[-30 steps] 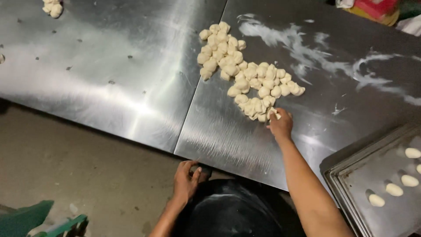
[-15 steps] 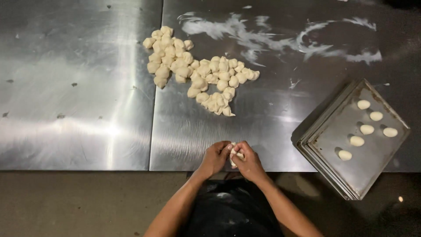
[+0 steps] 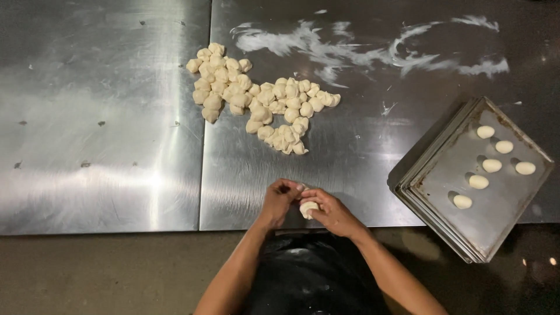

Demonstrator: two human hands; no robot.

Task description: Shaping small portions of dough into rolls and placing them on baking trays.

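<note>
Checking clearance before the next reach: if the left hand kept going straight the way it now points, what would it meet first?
The left hand points up and slightly right across the steel table. Past a bare strip, it would probably meet the near edge of the pile of dough pieces first.

The person wears a black apron or dark top [image 3: 312, 274] dusted with pale flour smears at the chest, both forearms bare with no sleeves showing, and the left hand [image 3: 279, 198] and right hand [image 3: 332, 213] ungloved.
</note>
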